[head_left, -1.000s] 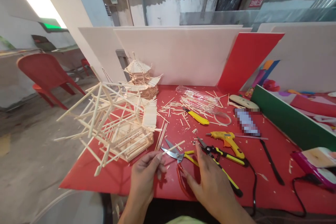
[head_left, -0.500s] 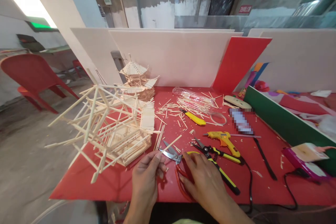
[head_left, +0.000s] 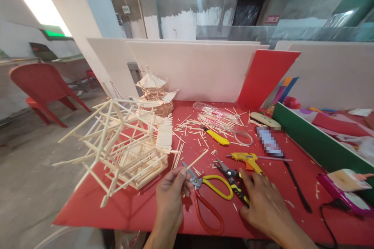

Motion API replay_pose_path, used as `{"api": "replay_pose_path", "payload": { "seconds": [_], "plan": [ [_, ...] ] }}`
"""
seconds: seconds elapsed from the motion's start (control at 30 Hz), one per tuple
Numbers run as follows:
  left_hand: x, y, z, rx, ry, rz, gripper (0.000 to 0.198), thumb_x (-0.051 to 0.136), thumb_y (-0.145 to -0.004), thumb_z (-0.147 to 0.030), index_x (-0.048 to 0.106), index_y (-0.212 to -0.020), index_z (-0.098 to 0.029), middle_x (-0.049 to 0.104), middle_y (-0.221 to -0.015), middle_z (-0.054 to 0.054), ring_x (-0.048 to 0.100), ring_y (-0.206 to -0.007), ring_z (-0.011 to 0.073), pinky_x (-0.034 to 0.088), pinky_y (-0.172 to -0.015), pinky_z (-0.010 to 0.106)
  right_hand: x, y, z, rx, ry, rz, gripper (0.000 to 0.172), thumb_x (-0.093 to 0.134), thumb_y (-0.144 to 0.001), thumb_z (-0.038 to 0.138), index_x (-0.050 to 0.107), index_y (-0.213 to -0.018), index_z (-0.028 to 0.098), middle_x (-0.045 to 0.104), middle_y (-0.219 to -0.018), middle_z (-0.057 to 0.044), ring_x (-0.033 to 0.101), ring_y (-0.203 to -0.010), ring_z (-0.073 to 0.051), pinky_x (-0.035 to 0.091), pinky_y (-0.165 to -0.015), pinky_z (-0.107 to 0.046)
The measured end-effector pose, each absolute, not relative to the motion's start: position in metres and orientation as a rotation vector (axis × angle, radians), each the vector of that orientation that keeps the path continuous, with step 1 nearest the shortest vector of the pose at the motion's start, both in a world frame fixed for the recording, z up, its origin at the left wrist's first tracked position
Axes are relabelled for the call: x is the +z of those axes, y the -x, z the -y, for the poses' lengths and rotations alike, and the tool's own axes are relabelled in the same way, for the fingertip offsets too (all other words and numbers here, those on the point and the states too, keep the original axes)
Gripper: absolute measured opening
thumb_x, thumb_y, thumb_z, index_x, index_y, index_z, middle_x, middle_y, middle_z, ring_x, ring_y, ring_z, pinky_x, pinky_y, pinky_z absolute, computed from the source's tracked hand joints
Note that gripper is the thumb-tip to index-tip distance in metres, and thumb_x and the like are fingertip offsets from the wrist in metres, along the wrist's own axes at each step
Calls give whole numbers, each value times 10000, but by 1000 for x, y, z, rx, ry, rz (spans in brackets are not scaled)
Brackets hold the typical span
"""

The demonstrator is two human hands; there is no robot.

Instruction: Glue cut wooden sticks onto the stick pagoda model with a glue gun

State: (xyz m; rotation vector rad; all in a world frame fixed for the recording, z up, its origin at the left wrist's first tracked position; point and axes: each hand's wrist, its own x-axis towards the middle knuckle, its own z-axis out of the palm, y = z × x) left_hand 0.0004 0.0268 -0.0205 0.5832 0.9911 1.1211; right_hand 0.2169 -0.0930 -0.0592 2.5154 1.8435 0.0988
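Red tabletop (head_left: 140,212), stick (head_left: 198,158) jutting from left hand's pinched grip (head_left: 172,191), right hand (head_left: 264,202) spread over cutters (head_left: 230,172)

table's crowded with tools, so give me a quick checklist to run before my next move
1. Stick held in left hand: ok, pinched between thumb and fingers.
2. Right hand gripping cutters firmly: cannot tell, fingers spread around the handles.
3. Scissors closed: not ok, lying open beside left hand.
4. Knife apart from both hands: ok.
5. Glue gun cool: cannot tell.
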Motion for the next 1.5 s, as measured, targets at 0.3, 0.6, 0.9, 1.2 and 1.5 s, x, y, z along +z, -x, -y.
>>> {"api": "replay_pose_path", "payload": {
  "seconds": [0.3,0.6,0.9,1.2,1.5],
  "plan": [
    [-14,-6,-30,1064,-363,-942,426,959,-410,-296,700,-687,-104,673,-564,3,545,-433,54,387,-366,123,-58,-252,115,-2199,-2952,-1665,699,557,-701,617,581,-1283,232,632,-1259,-136,641,-1095,-335,517,-883,-438],
    [2,-27,-28,1152,-498,-939,380,931,-495,-323,701,-720,-122,680,-581,7,541,-434,64,389,-384,138,-55,-170,87,-2599,-2496,-1730,897,699,-612,568,475,-1404,210,627,-1271,-160,579,-1197,-407,449,-992,-560],
    [7,-21,-34,1283,-530,-934,347,923,-520,-328,729,-732,-133,671,-573,-1,511,-441,51,368,-393,128,-46,-167,76,-1584,-2680,-2059,1116,562,-521,94,185,-1563,230,241,-1610,-79,153,-1496,-286,266,-1174,-447],
    [3,-28,-23,1157,-701,-892,281,880,-610,-331,711,-721,-135,627,-539,-18,477,-418,39,336,-387,122,-41,-158,67,-1503,-2716,-2140,1053,578,-564,105,232,-1546,259,314,-1575,-105,296,-1447,-325,316,-1142,-497],
    [-1,-22,-26,1103,-826,-901,240,830,-695,-324,692,-744,-135,634,-564,-8,478,-418,39,310,-382,120,-29,-158,65,-1435,-2656,-2145,972,593,-646,144,244,-1551,210,278,-1600,-102,215,-1477,-332,228,-1187,-531]
  ]
}}
